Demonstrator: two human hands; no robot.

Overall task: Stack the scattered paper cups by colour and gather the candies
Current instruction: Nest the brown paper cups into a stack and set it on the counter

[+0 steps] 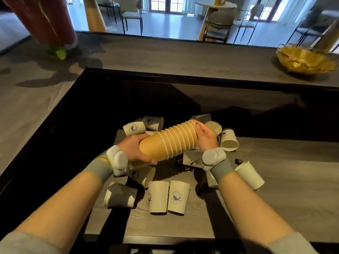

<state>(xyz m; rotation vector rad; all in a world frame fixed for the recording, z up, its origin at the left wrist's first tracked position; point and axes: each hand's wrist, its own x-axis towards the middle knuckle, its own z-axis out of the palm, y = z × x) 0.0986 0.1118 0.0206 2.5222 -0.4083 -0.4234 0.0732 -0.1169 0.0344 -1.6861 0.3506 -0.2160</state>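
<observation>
Left hand (134, 149) and right hand (206, 137) hold a long nested stack of tan paper cups (170, 142) between them. The stack lies nearly level, above the grey wood-grain counter (278, 189).

Left fingers (149, 161) curl round the closed bottom end. Right fingers (198, 127) curl over the open rim end.

Scattered white paper cups with a blue whale logo (134, 128) lie on the counter under and around the stack, most on their sides. Two more white cups (178, 197) stand rim-down, side by side and touching, near the front edge. Just left of them a grey-sleeved paper cup (121, 197) lies on its side.

Small dark wrapped piece (238, 160) beside the right wrist; too small to tell if it is a candy.

Gold wire basket (305, 59) sits on the far raised ledge, well apart from the cups.
</observation>
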